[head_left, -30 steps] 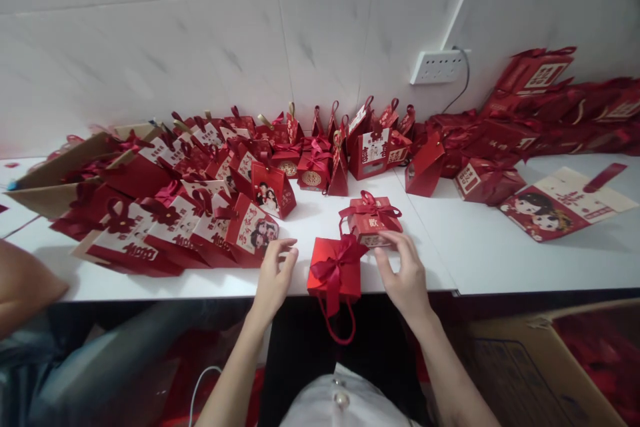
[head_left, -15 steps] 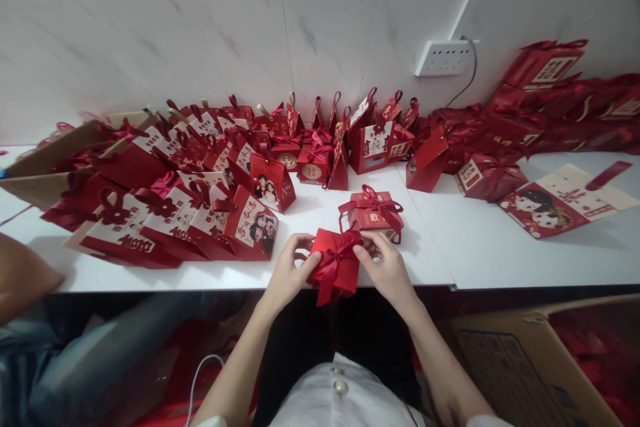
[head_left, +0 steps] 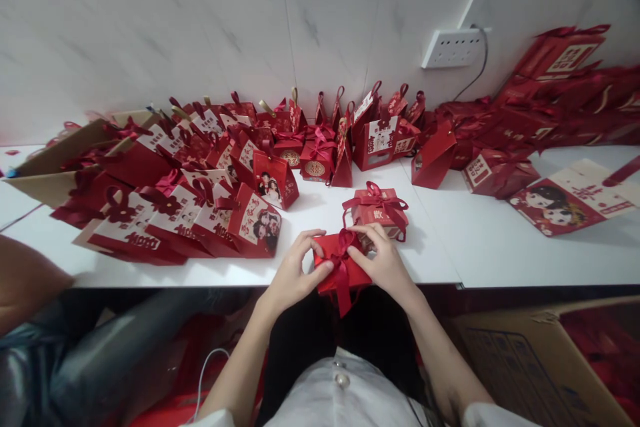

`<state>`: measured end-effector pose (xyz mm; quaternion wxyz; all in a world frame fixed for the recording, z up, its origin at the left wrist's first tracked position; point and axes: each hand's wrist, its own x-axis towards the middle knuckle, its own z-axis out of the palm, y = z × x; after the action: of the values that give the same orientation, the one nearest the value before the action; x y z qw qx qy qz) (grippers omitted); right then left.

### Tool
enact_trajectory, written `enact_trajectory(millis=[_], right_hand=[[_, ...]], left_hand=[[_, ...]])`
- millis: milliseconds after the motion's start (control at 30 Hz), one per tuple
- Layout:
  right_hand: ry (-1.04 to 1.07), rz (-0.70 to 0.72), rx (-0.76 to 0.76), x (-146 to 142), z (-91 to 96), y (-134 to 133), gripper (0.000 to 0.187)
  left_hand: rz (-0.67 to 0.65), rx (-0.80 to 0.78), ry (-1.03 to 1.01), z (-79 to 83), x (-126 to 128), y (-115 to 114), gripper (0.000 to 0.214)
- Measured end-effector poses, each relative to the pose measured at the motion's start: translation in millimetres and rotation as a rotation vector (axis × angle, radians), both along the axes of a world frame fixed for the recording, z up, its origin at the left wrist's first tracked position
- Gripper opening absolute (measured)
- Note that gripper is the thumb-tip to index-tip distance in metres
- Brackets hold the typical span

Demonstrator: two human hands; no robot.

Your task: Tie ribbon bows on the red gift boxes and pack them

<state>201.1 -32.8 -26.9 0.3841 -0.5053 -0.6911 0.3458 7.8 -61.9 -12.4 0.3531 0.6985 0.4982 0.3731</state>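
Note:
A small red gift box with a red ribbon bow sits at the white table's near edge, tilted toward me. My left hand grips its left side, thumb pressed on top. My right hand holds its right side with fingers pinched at the bow. Ribbon tails hang off the table edge. Just behind stands a second red box tied with ribbon, untouched.
Several red gift bags and boxes crowd the table's left and back. More red bags pile at the right wall under a socket. A flat printed card lies right. Another person's knee is at left; a cardboard carton at lower right.
Both hands have closed on the small red box and tipped it at the table edge; one second ago they were resting beside it. The ribbon handle no longer dangles low.

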Motion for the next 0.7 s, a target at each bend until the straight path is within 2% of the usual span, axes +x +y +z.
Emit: enact_trajectory(millis=[100, 233, 500, 600, 667, 700], right_hand=[[0.018, -0.016, -0.004, 0, -1.0, 0, 0.028], [0.06, -0.033, -0.027, -1, -2.0, -2, 0.028], [0.146, -0.052, -0.085, -2, -12.3, 0, 0.031], [0.099, -0.176, 0.043, -6, 7.5, -9, 0.032], [0.104, -0.241, 0.22, -8, 33.9, -28, 0.024], [0.143, -0.218, 0.279, -8, 48.5, -42, 0.018]], left_hand=[[-0.029, -0.021, -0.011, 0.3, 3, 0, 0.018], [0.01, -0.029, -0.044, -4.0, 5, 0, 0.011], [0.092, -0.005, -0.204, -22.5, 8, 5, 0.012], [0.15, 0.003, -0.277, -31.1, 13, 7, 0.015], [0.19, 0.007, -0.28, -35.9, 17, 8, 0.015], [0.208, 0.002, -0.271, -37.9, 19, 9, 0.015]])
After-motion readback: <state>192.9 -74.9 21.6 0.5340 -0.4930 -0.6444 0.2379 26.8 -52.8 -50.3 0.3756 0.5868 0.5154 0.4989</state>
